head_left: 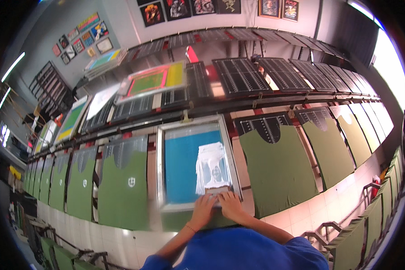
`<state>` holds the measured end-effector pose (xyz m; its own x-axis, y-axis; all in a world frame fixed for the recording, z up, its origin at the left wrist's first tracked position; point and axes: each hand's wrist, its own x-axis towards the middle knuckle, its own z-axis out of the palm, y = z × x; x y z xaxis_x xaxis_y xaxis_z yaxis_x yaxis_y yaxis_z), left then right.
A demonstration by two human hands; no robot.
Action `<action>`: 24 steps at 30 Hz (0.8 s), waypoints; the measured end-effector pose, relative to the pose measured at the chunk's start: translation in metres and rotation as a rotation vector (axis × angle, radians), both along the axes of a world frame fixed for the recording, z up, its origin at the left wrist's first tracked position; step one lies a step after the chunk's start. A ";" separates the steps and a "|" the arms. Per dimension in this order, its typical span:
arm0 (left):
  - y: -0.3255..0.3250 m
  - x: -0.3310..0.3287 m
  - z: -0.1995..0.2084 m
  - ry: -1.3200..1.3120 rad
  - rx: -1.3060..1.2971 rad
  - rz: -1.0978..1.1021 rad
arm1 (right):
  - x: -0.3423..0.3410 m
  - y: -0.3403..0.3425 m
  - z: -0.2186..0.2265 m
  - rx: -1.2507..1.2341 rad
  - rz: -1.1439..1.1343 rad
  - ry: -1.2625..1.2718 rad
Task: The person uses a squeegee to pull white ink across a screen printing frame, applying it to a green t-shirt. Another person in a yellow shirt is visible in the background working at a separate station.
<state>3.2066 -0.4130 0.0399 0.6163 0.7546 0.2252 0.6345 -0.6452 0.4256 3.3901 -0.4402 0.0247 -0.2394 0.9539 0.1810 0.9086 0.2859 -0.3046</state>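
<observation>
1. Squeegee [217, 190], short and brownish, sat at the near right part of a silver-framed screen [160, 173], just inside the near edge.
2. Left hand [204, 209] was narrow, fingers curled over the squeegee's left part; thin bracelet [191, 228] on that wrist.
3. Right hand [231, 206] was likewise closed on the squeegee, just beside the left; undersides of both grips hidden.
4. White ink [210, 151] spread beyond the squeegee, ragged-edged, over a paler image area; blue mesh [180, 166] lay bare to the left.
5. Green fabric [180, 220] showed beneath the screen's near edge.
6. To the right, a green shirt piece [279, 175] lay flat on a dark board [256, 122], unmarked where visible.
7. To the left, another green piece [121, 198] bore a small white print [131, 182].
8. Across the rail, a yellow, green and pink screen [179, 74] rested over dark boards.
</observation>
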 end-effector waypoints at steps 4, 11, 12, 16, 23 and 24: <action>0.020 -0.038 0.007 -0.160 -0.057 0.246 | 0.019 -0.002 0.019 -0.068 -0.037 0.319; 0.084 -0.174 -0.022 -0.042 -0.239 0.830 | 0.039 0.022 -0.067 0.056 -0.769 0.840; 0.088 -0.178 -0.020 0.016 -0.363 0.842 | 0.035 0.027 -0.071 0.040 -0.784 0.874; 0.087 -0.180 -0.024 -0.348 -0.646 0.897 | 0.030 0.032 -0.071 -0.017 -0.803 0.998; 0.082 -0.205 -0.049 -0.430 -0.391 0.815 | 0.039 0.034 -0.087 -0.068 -0.646 1.070; 0.080 -0.203 -0.051 -0.452 -0.394 0.818 | 0.045 0.033 -0.081 -0.120 -0.654 1.103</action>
